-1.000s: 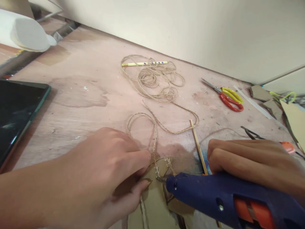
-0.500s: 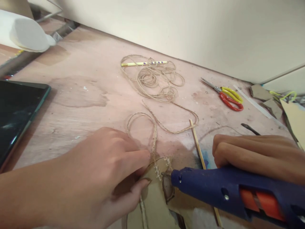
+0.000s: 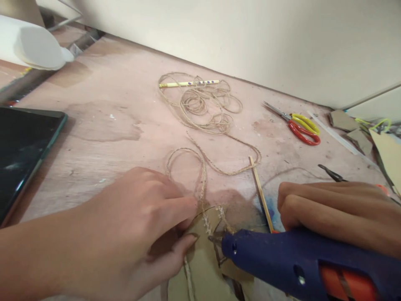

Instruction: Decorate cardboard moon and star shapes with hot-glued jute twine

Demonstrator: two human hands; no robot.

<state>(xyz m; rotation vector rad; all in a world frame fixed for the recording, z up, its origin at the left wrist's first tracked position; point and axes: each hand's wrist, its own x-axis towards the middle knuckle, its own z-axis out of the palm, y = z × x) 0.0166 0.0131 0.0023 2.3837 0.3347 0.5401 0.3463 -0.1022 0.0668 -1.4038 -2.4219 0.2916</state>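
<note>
My left hand (image 3: 134, 225) lies on a piece of brown cardboard (image 3: 203, 267) at the bottom middle, its fingertips pinched on a strand of jute twine (image 3: 203, 175) and pressing it to the cardboard's edge. My right hand (image 3: 341, 213) is wrapped round a blue and orange glue gun (image 3: 297, 263). The gun's metal tip points left and touches the cardboard right beside the twine. From there the twine runs away over the wooden tabletop (image 3: 109, 121) to a loose coil (image 3: 200, 104).
A yellow pencil (image 3: 188, 83) lies across the twine coil. A thin wooden stick (image 3: 260, 192) sits between my hands. Red and yellow scissors (image 3: 297, 123) lie at the right, with cardboard scraps (image 3: 347, 125) beyond. A dark tablet (image 3: 21, 146) rests at the left edge.
The glue gun drew back to the right and up half a second ago, then came back left so its tip is at the twine again. My left hand stayed put.
</note>
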